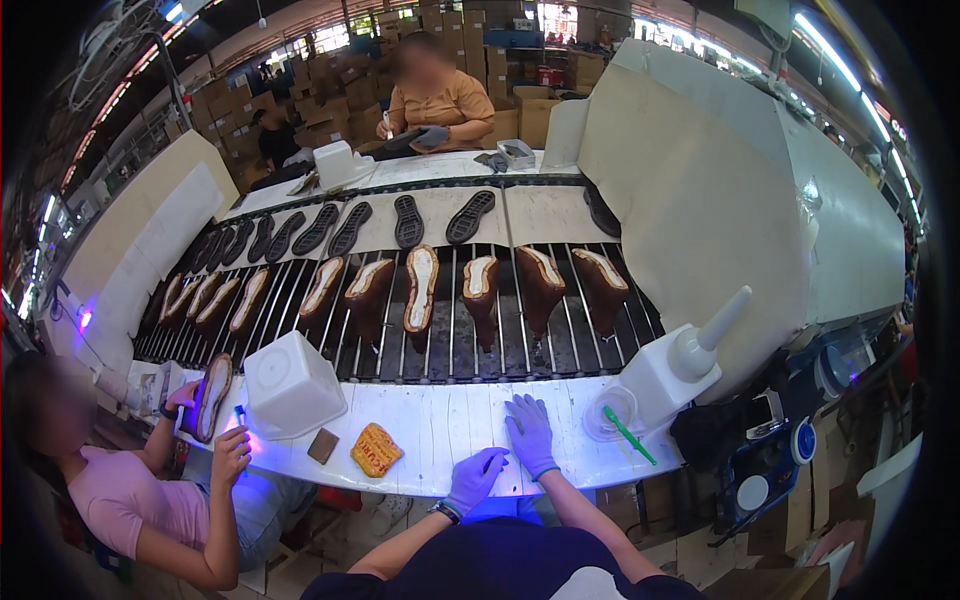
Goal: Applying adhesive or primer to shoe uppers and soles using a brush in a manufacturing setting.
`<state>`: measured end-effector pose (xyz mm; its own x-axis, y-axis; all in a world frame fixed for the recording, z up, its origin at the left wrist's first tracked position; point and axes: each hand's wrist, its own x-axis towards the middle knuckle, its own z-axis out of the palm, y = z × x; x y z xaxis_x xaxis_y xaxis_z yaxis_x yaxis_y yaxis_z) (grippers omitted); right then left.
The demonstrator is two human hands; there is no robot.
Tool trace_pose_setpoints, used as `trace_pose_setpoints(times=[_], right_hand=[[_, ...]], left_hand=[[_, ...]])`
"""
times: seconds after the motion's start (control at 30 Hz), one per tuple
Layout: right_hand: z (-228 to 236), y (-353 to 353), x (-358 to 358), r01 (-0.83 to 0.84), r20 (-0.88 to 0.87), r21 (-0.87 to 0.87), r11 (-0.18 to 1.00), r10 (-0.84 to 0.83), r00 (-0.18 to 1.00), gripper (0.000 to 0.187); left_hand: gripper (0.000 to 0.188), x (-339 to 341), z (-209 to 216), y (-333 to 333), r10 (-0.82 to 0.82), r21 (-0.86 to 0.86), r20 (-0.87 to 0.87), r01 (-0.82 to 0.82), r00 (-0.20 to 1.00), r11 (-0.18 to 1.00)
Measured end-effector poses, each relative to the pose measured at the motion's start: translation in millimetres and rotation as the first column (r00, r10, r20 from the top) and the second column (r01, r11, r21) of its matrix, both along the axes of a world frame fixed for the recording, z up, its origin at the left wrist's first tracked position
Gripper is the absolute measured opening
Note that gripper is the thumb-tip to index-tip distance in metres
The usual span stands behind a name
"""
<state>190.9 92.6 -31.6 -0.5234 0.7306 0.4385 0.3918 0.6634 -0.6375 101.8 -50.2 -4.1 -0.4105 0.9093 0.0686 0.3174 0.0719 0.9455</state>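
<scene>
Both my hands wear purple gloves and hold nothing. My right hand (529, 433) lies flat, fingers spread, on the white work ledge (440, 420). My left hand (474, 479) rests at the ledge's front edge, fingers loosely bent. Beyond them a roller conveyor (440, 330) carries a row of brown shoe uppers (421, 288) turned sole side up. A yellow crumpled sponge-like block (375, 450) and a small brown square (322, 446) lie left of my hands.
A white upturned tub (292, 384) stands left; a white squeeze bottle (672, 372), clear cup (610, 412) and green brush (630, 434) right. Black soles (408, 221) ride the far belt. A person at left holds a shoe (212, 397); another sits opposite. A large beige machine hood (720, 200) fills the right.
</scene>
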Motion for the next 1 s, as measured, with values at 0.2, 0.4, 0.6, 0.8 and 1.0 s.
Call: trace_pose_setpoints(times=[0.2,0.4,0.6,0.8,1.0], right_hand=[[1,-2,1,-0.008,-0.016,-0.035,0.999,0.007,1.0,0.033],[-1,-1,4,-0.011,-0.018,-0.039,0.999,0.01,1.0,0.033],[1,0,4,-0.005,-0.035,-0.035,0.999,0.004,0.999,0.032],[-3,4,5,-0.001,-0.041,-0.014,1.0,0.001,0.999,0.03],[-2,1,4,-0.019,-0.035,-0.01,1.0,0.018,0.999,0.029]], left_hand=[[0.021,1,-6,2,0.015,0.014,0.024,-0.016,1.0,1.0],[0.02,2,-6,3,0.02,0.001,-0.009,-0.02,1.0,1.0],[0.022,1,-3,6,-0.004,-0.047,-0.03,0.003,1.0,0.999],[0.021,1,4,12,-0.033,-0.052,-0.052,0.03,0.998,0.998],[0.019,1,1,11,0.007,-0.022,-0.055,-0.008,0.998,1.0]])
